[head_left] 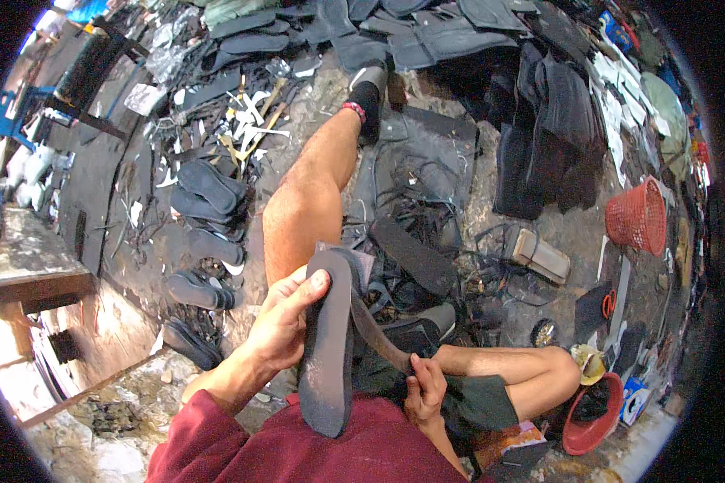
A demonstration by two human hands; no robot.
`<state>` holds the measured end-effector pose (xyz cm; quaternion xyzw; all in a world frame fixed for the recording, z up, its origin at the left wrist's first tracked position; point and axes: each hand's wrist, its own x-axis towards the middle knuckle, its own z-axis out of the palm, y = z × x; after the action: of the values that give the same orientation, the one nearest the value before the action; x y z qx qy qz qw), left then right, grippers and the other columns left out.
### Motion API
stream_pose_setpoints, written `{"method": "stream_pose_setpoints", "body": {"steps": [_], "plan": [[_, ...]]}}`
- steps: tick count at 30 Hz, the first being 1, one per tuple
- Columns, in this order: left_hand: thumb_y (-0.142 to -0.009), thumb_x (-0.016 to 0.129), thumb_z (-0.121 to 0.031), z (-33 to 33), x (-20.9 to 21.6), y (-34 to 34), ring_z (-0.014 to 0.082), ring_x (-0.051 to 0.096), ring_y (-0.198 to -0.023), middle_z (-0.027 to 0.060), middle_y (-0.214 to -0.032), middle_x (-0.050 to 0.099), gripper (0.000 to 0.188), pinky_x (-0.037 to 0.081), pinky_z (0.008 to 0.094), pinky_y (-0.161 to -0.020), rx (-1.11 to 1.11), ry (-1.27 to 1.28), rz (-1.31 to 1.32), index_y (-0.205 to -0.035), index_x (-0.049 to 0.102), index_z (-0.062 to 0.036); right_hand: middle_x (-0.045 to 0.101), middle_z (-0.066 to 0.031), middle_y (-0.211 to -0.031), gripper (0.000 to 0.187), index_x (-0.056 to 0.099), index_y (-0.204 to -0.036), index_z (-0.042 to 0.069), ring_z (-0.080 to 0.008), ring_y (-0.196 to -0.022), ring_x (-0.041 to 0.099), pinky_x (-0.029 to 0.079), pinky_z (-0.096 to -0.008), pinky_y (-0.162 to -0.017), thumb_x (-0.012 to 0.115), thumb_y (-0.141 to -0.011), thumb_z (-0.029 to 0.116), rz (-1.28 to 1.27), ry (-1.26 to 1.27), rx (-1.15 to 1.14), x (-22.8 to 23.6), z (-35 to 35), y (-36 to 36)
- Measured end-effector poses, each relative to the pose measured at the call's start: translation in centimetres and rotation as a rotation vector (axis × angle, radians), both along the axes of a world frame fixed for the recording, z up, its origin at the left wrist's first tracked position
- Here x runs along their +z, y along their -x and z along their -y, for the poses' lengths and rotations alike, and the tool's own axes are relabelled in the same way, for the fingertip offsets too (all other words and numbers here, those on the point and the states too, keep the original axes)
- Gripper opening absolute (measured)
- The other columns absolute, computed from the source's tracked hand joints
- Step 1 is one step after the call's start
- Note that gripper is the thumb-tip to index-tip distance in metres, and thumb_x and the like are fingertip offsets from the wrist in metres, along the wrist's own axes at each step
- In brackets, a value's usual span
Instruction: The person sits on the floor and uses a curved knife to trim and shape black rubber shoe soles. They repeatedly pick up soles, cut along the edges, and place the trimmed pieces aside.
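Centrally in the frame, a grey sole [328,370] extends lengthwise just right of the left hand [286,315], which is clamped on its upper part, thumb pressed against the face. Beside the sole, a dark strip [381,340] slants from the sole's upper right edge down to the right hand [425,390], lower centre, whose thumb and fingers pinch its lower end. Whether strip and sole are joined, I cannot tell. A red basket [636,217] sits at right.
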<state>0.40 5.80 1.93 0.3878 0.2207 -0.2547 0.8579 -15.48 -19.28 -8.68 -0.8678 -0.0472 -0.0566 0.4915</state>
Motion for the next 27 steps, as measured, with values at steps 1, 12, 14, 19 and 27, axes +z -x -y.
{"method": "stream_pose_setpoints", "body": {"steps": [1,12,14,19,27], "plan": [[-0.098,0.066,-0.027,0.0,-0.2,0.1,0.0126,0.068,-0.092,0.0039,-0.106,0.071,0.029,0.056,0.0309,-0.081,-0.011,-0.012,0.021,-0.117,0.066,-0.0055,0.065,-0.0133,-0.093,0.037,0.066,-0.128,0.010,-0.0326,-0.081,0.063,0.053,-0.0413,-0.072,0.065,-0.091,0.016,-0.019,0.040,0.002,0.9,-0.2,-0.8],[-0.092,0.074,-0.013,0.1,-0.2,-1.2,0.0103,0.066,-0.089,0.0043,-0.101,0.074,0.025,0.054,0.0278,-0.081,-0.232,-0.133,0.103,-0.114,0.070,-0.0021,0.059,-0.0100,-0.073,0.037,0.064,-0.127,0.004,-0.0257,-0.054,0.055,0.044,-0.0385,-0.051,0.060,-0.093,0.019,-0.046,0.199,0.470,10.6,3.5,-17.4],[-0.091,0.074,-0.010,0.2,-0.2,-1.4,0.0100,0.067,-0.087,0.0045,-0.099,0.074,0.023,0.055,0.0269,-0.079,-0.283,-0.190,0.101,-0.112,0.071,-0.0021,0.061,-0.0111,-0.074,0.042,0.060,-0.132,0.006,-0.0279,-0.058,0.060,0.048,-0.0405,-0.054,0.061,-0.093,0.020,-0.096,0.258,0.537,12.4,3.2,-19.7],[-0.089,0.077,-0.012,0.3,0.7,-1.3,0.0102,0.066,-0.090,0.0049,-0.104,0.073,0.030,0.053,0.0256,-0.078,-0.396,-0.262,0.063,-0.115,0.069,-0.0009,0.070,-0.0153,-0.090,0.042,0.057,-0.136,0.009,-0.0325,-0.073,0.069,0.054,-0.0434,-0.061,0.059,-0.096,0.021,-0.325,0.348,0.838,15.2,1.0,-25.7],[-0.097,0.060,-0.033,-5.1,-2.4,-2.8,0.0418,0.051,-0.131,0.0260,-0.140,0.054,0.067,0.036,0.0498,-0.113,-0.538,0.639,-0.186,-0.154,0.036,-0.0068,0.070,-0.0139,-0.094,0.038,0.062,-0.129,0.001,-0.0185,-0.073,0.065,0.051,-0.0311,-0.066,0.052,-0.102,0.026,-0.590,-0.237,0.713,14.4,5.2,-24.8]]}}
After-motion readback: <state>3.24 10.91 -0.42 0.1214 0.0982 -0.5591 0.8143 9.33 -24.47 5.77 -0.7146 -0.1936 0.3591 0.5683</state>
